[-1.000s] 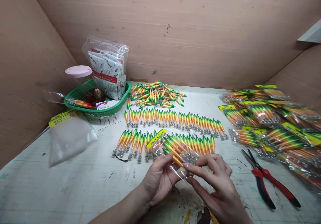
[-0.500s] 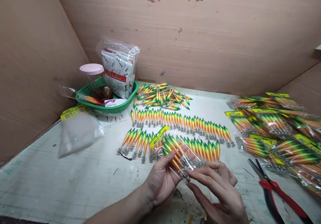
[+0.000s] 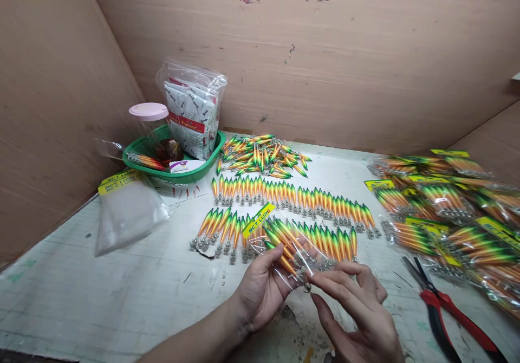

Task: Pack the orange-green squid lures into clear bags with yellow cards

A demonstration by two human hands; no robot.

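Note:
My left hand (image 3: 260,290) holds a clear plastic bag (image 3: 280,241) with a yellow "BCT LURE" header, filled with orange-and-green fishing lures. Its fingers curl round the bag's lower end. My right hand (image 3: 355,311) pinches the bag's open bottom edge with thumb and forefinger, just right of the left hand. Behind the bag lie two rows of loose lures (image 3: 292,195) with hooks pointing toward me, and a loose heap of lures (image 3: 262,157) farther back.
Filled lure bags (image 3: 442,206) are piled at the right. Red-handled pliers (image 3: 447,306) lie near the right edge. A green basket (image 3: 179,176) with a pink-lidded jar (image 3: 149,122) and sachet packs stands at back left; empty bags (image 3: 125,211) lie before it. Wooden walls enclose the table.
The view shifted left a second ago, then held. My hands stay on the bag; my right fingers have slid slightly along its bottom edge.

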